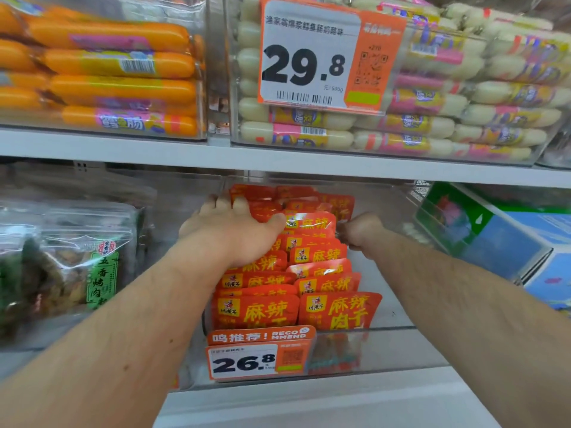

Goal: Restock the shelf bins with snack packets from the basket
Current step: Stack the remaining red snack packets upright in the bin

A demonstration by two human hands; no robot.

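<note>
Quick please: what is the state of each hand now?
Left hand: open, pressing on the red packets.
Right hand: curled beside them; grip cannot be told.

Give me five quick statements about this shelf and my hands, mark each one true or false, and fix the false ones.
1. The left hand lies on the red snack packets in the clear bin. True.
2. The price tag on that bin reads 29.8. False: it reads 26.8; the 29.8 tag hangs on the upper shelf.
3. The right hand is beside the packets, at their right edge. True.
4. The orange sausages sit on the lower shelf. False: they are on the upper shelf, at left.
5. Both hands reach into the same bin. True.
</note>
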